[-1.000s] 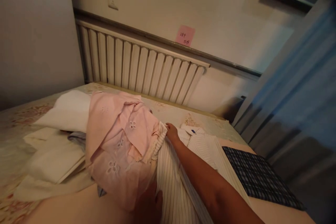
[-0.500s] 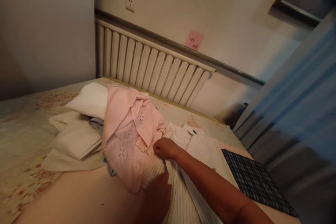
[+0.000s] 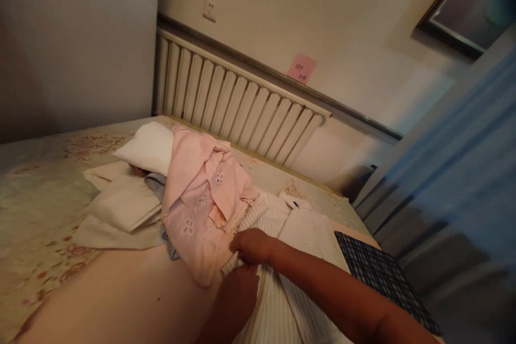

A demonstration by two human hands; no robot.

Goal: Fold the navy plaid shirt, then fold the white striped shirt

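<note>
A white striped shirt (image 3: 298,231) lies on the bed (image 3: 100,301), collar toward the wall. My right hand (image 3: 252,246) is closed on the shirt's left edge, pinching the striped cloth. Just below it, my left hand (image 3: 236,301) rests on the same edge in shadow, fingers curled onto the cloth. A crumpled pink embroidered garment (image 3: 201,199) lies right beside both hands, overlapping the shirt's edge.
Folded white cloths (image 3: 124,204) and a white pillow (image 3: 147,145) lie left of the pink garment. A dark checked cloth (image 3: 379,274) lies at the right bed edge. A radiator (image 3: 237,102) runs along the wall; blue curtains (image 3: 463,172) hang at right.
My right hand has drawn back along the striped shirt's edge from near the collar toward me. My left hand has come up to meet it. The camera has swung left.
</note>
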